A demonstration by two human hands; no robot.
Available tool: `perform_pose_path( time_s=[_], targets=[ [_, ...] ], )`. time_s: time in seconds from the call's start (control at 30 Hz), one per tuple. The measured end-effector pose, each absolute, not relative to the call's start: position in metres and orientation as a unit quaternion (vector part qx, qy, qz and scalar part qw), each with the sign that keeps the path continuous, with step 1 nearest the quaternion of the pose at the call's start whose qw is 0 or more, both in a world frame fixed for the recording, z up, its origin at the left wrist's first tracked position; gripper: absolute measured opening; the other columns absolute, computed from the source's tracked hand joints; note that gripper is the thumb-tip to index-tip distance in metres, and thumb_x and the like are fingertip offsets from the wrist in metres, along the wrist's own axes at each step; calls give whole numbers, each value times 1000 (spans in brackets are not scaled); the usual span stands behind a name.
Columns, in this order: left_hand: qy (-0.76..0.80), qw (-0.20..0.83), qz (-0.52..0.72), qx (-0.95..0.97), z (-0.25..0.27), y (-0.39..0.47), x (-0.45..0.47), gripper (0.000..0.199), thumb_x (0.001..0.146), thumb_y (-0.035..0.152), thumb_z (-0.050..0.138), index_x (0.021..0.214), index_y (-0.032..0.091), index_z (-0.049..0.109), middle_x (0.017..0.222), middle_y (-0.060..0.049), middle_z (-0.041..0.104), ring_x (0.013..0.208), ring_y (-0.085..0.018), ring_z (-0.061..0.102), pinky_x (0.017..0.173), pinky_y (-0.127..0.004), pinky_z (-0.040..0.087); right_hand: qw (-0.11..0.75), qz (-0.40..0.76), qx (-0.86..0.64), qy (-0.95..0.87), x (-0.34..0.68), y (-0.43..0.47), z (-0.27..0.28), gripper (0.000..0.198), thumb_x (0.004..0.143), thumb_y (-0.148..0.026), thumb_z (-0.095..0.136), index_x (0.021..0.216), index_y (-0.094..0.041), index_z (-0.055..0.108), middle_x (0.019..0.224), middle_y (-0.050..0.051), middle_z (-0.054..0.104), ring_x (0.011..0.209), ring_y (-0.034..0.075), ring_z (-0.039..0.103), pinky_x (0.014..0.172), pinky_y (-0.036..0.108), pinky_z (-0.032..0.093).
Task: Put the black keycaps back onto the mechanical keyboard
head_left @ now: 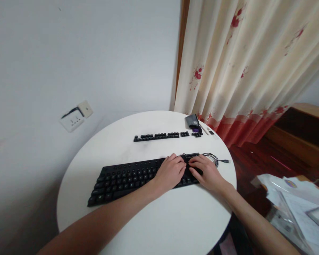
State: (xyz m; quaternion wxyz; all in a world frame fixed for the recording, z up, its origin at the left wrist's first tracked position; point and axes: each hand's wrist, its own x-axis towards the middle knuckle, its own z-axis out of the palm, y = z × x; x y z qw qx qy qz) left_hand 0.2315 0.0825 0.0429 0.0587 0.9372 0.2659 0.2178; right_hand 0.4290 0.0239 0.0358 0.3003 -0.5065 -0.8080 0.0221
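A black keyboard (pixel 133 179) lies across the round white table, its cable coiled behind the right end. My left hand (pixel 171 170) rests over its right part, fingers bent and close together; the fingertips press down by the keys, and anything under them is hidden. Close beside it, my right hand (pixel 206 171) is over the number-pad end, its thumb and fingers apart and the tips touching the keyboard. Behind the keyboard, loose black keycaps (pixel 159 136) stand in a row of small groups, with a few more keycaps (pixel 196 135) at the right end.
A grey pouch (pixel 192 121) sits at the table's back right, near a thin white stick (pixel 204 130). The cable's USB plug (pixel 224 161) lies near the right edge. A curtain (pixel 228 71) hangs behind. Papers and plastic bags (pixel 295 202) are piled at right.
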Motion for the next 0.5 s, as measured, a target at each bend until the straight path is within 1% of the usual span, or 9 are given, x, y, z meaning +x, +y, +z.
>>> perform_pose_path(
  time_s=[0.1,0.23,0.4,0.5],
  targets=[
    [272,53,219,935,43,80,231,26,98,23,47,93,18,72,102,-6,66,102,-22,53,90,-39,47,298,3,-521,-799,429,17,29,21,94,-27,54,105,-19,71,111,9,67,101,24,56,91,43,47],
    [277,42,217,935,39,79,232,28,97,22,46,87,17,72,103,-7,65,102,-23,53,91,-39,47,290,-16,-536,-792,430,15,23,21,95,-29,54,106,-21,71,119,8,65,109,26,53,94,46,44],
    [282,40,219,933,37,78,234,28,98,22,45,90,17,71,100,-6,65,99,-22,54,91,-39,46,299,-34,-543,-784,431,16,20,21,95,-30,54,105,-22,71,119,9,64,111,28,52,94,48,42],
    [285,39,219,932,38,78,235,26,98,21,45,95,16,70,100,-6,66,99,-21,54,91,-39,46,309,-39,-536,-784,430,15,21,24,96,-29,52,110,-22,69,115,9,66,108,27,53,94,47,42]
  ],
)
